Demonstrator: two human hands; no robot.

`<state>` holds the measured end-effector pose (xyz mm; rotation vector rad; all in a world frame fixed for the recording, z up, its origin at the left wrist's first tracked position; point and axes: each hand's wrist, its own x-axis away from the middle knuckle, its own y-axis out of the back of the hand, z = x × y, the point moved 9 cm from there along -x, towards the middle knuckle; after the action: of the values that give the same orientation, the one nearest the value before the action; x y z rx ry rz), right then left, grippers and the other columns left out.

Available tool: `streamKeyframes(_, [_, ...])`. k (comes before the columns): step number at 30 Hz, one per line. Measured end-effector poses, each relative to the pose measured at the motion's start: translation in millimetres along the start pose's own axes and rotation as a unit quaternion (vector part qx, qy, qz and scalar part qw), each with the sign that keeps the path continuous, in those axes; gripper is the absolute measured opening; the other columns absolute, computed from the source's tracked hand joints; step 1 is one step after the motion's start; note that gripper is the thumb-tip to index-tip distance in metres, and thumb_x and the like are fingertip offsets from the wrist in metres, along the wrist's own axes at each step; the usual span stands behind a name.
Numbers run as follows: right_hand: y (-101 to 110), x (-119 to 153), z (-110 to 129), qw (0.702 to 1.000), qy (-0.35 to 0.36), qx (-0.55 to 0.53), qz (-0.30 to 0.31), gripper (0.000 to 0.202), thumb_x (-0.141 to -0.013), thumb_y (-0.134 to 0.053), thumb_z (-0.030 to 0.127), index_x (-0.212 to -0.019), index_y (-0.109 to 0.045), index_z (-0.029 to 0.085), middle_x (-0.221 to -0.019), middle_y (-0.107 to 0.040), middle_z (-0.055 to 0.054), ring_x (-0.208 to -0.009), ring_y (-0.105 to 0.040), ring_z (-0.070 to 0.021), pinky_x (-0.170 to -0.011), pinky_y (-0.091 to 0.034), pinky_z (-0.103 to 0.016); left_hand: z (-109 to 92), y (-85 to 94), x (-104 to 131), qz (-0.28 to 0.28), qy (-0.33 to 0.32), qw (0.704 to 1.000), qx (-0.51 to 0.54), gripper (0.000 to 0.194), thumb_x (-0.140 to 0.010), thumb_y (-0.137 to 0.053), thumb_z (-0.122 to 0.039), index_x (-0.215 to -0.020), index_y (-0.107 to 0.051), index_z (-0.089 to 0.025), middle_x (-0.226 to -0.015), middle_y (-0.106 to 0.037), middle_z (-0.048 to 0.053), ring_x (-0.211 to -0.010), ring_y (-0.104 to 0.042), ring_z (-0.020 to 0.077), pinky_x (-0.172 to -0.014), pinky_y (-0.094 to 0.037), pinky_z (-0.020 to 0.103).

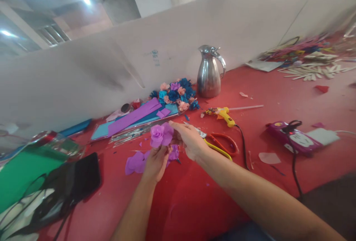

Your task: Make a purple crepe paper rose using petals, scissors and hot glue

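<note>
A red tabletop [191, 207] carries purple paper petals [135, 163] beside the left hand [158, 162], a yellow glue gun [226, 115] beyond the right hand [189, 139], a steel jug [209, 75] farther off, and, right of both hands, a magenta extension board [286, 137].

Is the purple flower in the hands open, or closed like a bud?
Open: the purple flower shows its outer petals spread around a tighter centre.

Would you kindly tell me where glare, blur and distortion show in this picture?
Head view, glare: the upper-left lamps are blown out and the metal jug catches highlights; head view, blur: the green sheet at the left edge looks soft, the purple flower clearer; head view, distortion: the right forearm seems stretched toward the corner.
</note>
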<state>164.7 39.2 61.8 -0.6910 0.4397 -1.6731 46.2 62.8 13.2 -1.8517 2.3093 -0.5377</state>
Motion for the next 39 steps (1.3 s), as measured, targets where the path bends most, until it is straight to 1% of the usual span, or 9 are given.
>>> streamKeyframes(2, [-2.2,2.2,0.6,1.000,-0.003,-0.006,0.006,0.017,-0.068,-0.057,0.030,-0.066,-0.066,0.016,-0.055,-0.061,0.001,-0.049,-0.052,-0.0103,-0.056,-0.043,-0.025,-1.2,0.8,-1.3,0.001,-0.016,1.000,0.000,0.018,-0.057,-0.081,-0.025,-0.058,-0.065,-0.016,-0.062,-0.061,-0.002,-0.065,-0.053,0.0103,-0.067,-0.045,0.023])
streamKeyframes(5, [-7.3,4.1,0.2,1.000,0.001,-0.004,0.030,0.015,-0.061,-0.052,0.021,-0.065,-0.066,0.017,-0.058,-0.063,0.001,-0.052,-0.054,-0.0105,-0.057,-0.043,-0.024,-3.3,2.7,-1.9,-0.007,-0.035,0.999,-0.004,0.014,-0.061,-0.078,-0.026,-0.064,-0.068,-0.017,-0.067,-0.063,-0.001,-0.069,-0.054,0.0121,-0.072,-0.044,0.026])
streamKeyframes(9, [-11.5,4.7,-6.7,0.999,-0.003,0.004,0.048,0.009,-0.055,-0.058,0.017,-0.062,-0.065,0.017,-0.056,-0.062,0.002,-0.049,-0.051,-0.0093,-0.057,-0.043,-0.025,-8.2,-2.9,0.7,0.008,-0.045,0.999,-0.008,0.015,-0.064,-0.077,-0.030,-0.071,-0.071,-0.019,-0.072,-0.067,0.001,-0.076,-0.057,0.0157,-0.080,-0.043,0.030])
streamKeyframes(13, [-16.4,6.8,-5.1,0.997,0.034,0.021,0.073,0.012,-0.052,-0.071,0.019,-0.062,-0.066,0.017,-0.059,-0.063,0.002,-0.052,-0.052,-0.0093,-0.058,-0.043,-0.025,-11.8,-7.0,1.9,0.029,-0.058,0.998,-0.013,0.016,-0.066,-0.076,-0.034,-0.068,-0.070,-0.019,-0.069,-0.067,0.000,-0.073,-0.057,0.0155,-0.079,-0.043,0.030])
streamKeyframes(18, [-18.1,6.5,-2.3,0.991,0.065,0.068,0.094,0.022,-0.052,-0.080,0.030,-0.063,-0.068,0.016,-0.058,-0.062,0.001,-0.054,-0.051,-0.0104,-0.057,-0.042,-0.025,-5.5,7.1,-1.4,-0.010,-0.063,0.998,-0.017,0.025,-0.065,-0.076,-0.041,-0.075,-0.071,-0.019,-0.072,-0.067,0.001,-0.071,-0.056,0.0150,-0.074,-0.043,0.029])
streamKeyframes(25, [-17.0,3.4,-3.3,0.984,0.088,0.123,0.096,0.022,-0.058,-0.078,0.035,-0.064,-0.069,0.017,-0.056,-0.061,0.001,-0.052,-0.048,-0.0109,-0.058,-0.040,-0.027,-7.2,0.4,1.6,0.013,-0.070,0.997,-0.036,0.032,-0.067,-0.074,-0.046,-0.078,-0.070,-0.016,-0.067,-0.061,0.000,-0.066,-0.051,0.0135,-0.068,-0.040,0.027])
streamKeyframes(29, [-14.9,2.5,-4.8,0.981,0.099,0.141,0.088,0.020,-0.059,-0.077,0.035,-0.065,-0.068,0.018,-0.055,-0.060,0.002,-0.053,-0.048,-0.0117,-0.059,-0.041,-0.028,-10.9,1.1,3.6,-0.003,-0.076,0.995,-0.059,0.034,-0.066,-0.074,-0.048,-0.070,-0.068,-0.015,-0.064,-0.060,0.000,-0.063,-0.049,0.0132,-0.063,-0.038,0.026])
streamKeyframes(33, [-14.0,2.0,-5.2,0.979,0.108,0.152,0.086,0.019,-0.058,-0.078,0.034,-0.065,-0.069,0.018,-0.058,-0.061,0.002,-0.057,-0.050,-0.0125,-0.061,-0.041,-0.028,-12.1,1.6,4.9,-0.007,-0.086,0.994,-0.072,0.032,-0.067,-0.073,-0.047,-0.073,-0.069,-0.016,-0.066,-0.061,0.000,-0.064,-0.050,0.0136,-0.063,-0.038,0.026])
streamKeyframes(39, [-14.9,2.6,-5.6,0.980,0.108,0.140,0.096,0.018,-0.058,-0.079,0.031,-0.066,-0.068,0.018,-0.059,-0.062,0.003,-0.057,-0.052,-0.0118,-0.064,-0.043,-0.028,-11.3,2.9,4.3,-0.015,-0.076,0.995,-0.068,0.029,-0.064,-0.075,-0.044,-0.068,-0.067,-0.016,-0.064,-0.060,0.000,-0.062,-0.050,0.0135,-0.061,-0.039,0.026])
